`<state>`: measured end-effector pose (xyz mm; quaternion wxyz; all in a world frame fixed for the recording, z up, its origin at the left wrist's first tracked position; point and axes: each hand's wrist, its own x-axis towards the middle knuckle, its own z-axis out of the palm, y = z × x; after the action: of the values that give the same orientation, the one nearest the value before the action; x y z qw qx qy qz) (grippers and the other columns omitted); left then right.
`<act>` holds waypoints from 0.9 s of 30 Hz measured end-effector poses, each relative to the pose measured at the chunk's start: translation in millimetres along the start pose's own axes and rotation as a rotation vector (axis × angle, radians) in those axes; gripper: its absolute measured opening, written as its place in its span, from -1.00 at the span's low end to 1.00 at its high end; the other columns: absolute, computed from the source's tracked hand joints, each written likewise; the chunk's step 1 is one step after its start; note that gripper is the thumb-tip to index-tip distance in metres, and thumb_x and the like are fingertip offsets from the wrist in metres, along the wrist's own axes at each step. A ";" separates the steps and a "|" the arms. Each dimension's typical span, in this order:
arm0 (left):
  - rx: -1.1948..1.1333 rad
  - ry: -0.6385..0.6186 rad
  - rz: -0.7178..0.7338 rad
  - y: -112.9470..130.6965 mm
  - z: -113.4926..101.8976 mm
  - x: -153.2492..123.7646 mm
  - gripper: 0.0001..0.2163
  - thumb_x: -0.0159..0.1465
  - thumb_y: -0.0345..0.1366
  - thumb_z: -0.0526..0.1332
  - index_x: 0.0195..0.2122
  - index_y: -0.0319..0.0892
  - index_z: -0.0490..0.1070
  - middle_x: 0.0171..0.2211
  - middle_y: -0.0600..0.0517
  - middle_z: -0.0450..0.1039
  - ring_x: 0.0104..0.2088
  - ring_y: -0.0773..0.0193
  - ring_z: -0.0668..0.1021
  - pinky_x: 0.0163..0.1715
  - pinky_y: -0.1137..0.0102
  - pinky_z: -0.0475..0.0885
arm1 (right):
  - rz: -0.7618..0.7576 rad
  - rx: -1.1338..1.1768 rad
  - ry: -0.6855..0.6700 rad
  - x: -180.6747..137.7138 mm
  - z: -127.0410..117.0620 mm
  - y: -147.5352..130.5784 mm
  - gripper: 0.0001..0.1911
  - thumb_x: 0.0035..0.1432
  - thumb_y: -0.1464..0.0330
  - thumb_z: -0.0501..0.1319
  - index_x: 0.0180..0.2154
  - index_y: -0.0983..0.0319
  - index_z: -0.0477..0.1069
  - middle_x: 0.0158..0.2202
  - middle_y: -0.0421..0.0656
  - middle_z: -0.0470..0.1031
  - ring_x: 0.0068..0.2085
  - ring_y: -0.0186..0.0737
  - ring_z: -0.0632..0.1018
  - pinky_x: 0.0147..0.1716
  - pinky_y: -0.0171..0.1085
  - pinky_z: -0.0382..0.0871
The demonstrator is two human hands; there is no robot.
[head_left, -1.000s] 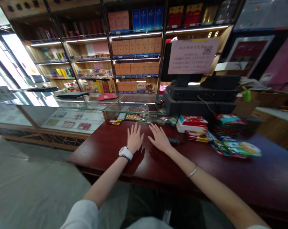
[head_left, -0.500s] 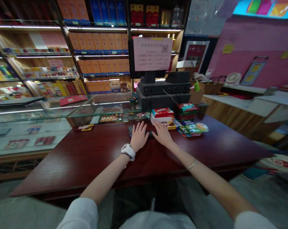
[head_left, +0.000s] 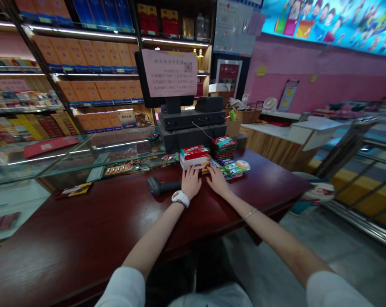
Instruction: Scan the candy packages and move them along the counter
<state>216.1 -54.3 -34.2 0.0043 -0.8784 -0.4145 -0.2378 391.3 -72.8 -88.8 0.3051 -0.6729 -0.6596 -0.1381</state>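
Head view. The left hand (head_left: 191, 184) is palm down above or on the tabletop (head_left: 116, 230), fingers extended and slightly spread, with nothing visible in its grasp. The right hand (head_left: 217, 182) is beside it, separated by a narrow gap, in the same flat posture and likewise without a visible hold. Whether either palm bears on the surface cannot be determined.

The stack of red and white boxes (head_left: 194, 152) is directly beyond the left hand; the fingertips overlap its lower front edge in the view, and contact cannot be confirmed. The handheld scanner (head_left: 161, 186) lies to the left of the left hand, its head pointing away and its handle ending just beside that hand.

The colourful pouches (head_left: 237, 169) lie flat just beyond and to the right of the right hand. The pile of dark red packets (head_left: 224, 148) is behind these pouches. The black monitor (head_left: 144, 81), bearing a printed sheet (head_left: 171, 74), stands behind the boxes.
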 end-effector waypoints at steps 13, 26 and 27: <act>0.063 0.022 -0.167 6.3 38.3 11.2 -0.49 0.29 -0.29 0.14 0.27 -0.29 0.27 0.36 -0.27 0.15 0.36 -0.09 0.24 0.35 -0.02 0.09 | 0.115 -0.198 -0.054 8.3 8.1 -1.0 -0.42 0.23 0.37 0.12 0.27 0.35 0.24 0.32 0.21 0.22 0.34 0.18 0.23 0.31 0.18 -0.02; 0.023 -0.053 -0.179 4.6 39.5 8.2 -0.46 0.31 -0.32 0.10 0.32 -0.32 0.17 0.36 -0.31 0.15 0.35 -0.04 0.28 0.36 0.00 0.07 | 0.160 -0.159 -0.176 7.4 8.0 3.1 -0.38 0.28 0.31 0.11 0.32 0.33 0.17 0.30 0.19 0.28 0.35 0.14 0.24 0.34 0.19 -0.13; 0.012 -0.048 -0.179 4.0 39.5 8.3 -0.46 0.30 -0.32 0.10 0.31 -0.33 0.18 0.35 -0.32 0.17 0.34 -0.05 0.28 0.36 0.00 0.07 | 0.156 -0.145 -0.163 7.2 8.9 4.4 -0.39 0.26 0.31 0.12 0.31 0.33 0.18 0.29 0.19 0.29 0.34 0.14 0.24 0.34 0.19 -0.12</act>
<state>239.9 -42.8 -65.0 -0.0216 -0.8434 -0.4926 -0.2137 394.3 -61.5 -92.4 0.2108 -0.7513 -0.6164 -0.1061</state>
